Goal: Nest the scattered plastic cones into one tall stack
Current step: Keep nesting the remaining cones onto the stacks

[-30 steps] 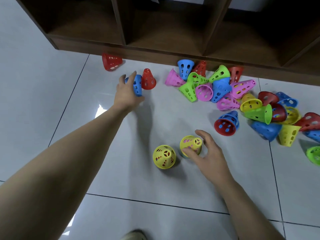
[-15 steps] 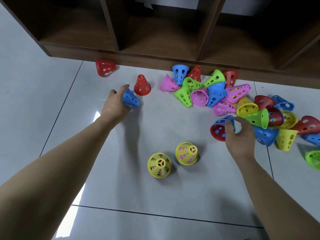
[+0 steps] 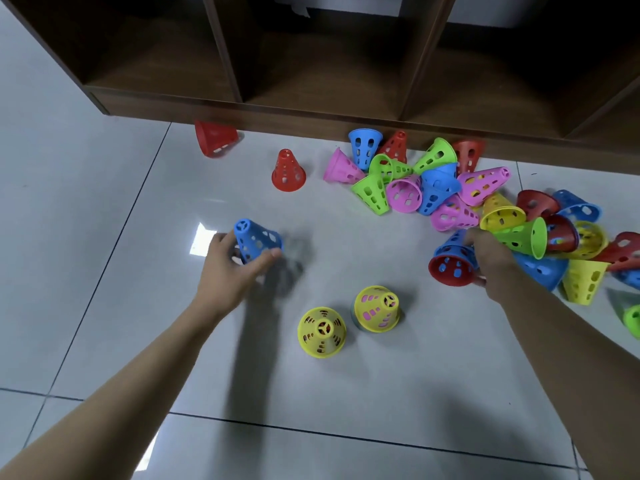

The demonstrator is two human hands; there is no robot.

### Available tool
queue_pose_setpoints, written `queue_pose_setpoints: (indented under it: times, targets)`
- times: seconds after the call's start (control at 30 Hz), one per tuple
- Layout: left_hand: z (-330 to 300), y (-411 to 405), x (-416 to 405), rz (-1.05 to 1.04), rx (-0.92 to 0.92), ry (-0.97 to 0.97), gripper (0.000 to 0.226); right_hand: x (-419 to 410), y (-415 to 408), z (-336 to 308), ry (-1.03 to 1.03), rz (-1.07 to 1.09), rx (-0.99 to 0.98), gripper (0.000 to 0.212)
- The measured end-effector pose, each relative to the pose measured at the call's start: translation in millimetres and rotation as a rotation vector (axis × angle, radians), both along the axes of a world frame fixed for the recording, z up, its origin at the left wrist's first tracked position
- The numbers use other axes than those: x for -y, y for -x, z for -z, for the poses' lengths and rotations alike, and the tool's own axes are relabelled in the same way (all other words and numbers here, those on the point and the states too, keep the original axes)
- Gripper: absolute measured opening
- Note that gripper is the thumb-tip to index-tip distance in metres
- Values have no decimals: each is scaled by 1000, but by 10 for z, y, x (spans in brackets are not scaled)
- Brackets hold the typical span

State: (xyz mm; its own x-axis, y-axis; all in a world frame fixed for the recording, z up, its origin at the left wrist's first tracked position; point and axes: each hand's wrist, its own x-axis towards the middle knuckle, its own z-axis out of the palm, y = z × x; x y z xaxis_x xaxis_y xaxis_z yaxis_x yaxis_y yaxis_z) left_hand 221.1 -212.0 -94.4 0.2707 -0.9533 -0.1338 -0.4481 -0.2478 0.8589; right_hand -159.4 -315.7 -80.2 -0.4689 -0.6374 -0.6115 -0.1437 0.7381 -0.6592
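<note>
Gripping a blue cone (image 3: 258,239), the left hand (image 3: 230,268) hovers over open tile; the right hand (image 3: 491,261) seemingly clasps nested cones (image 3: 452,263) at the pile's (image 3: 450,188) edge.

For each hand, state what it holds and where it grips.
Left hand grips a blue cone around its wide end. Right hand grips the nested red-and-blue cones by their side.
</note>
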Motion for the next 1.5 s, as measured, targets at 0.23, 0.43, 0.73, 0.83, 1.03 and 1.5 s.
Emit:
queue_pose_setpoints:
  times: [0.23, 0.43, 0.73, 0.83, 1.03, 1.5]
  targets:
    - [-429, 445, -685, 93, -249, -24, 44, -37, -106, 3, -86, -142, -63, 40]
    - [-386, 625, -818, 324, -53, -1, 48, -115, -171, -30, -14, -175, -28, 41]
    - [-128, 701, -865, 455, 192, 4, 56, -297, -202, -279, 246, -280, -90, 29]
    - [-74, 717, -852, 444, 223, 2, 59, -329, -206, -360, 279, -300, -79, 30]
    - [-35, 752, -855, 419, 279, -4, 66, -441, -251, -539, 405, -237, -21, 23]
    - [-19, 876, -851, 302, 247, -45, 65, -1356, -863, -463, 562, -475, 41, 42]
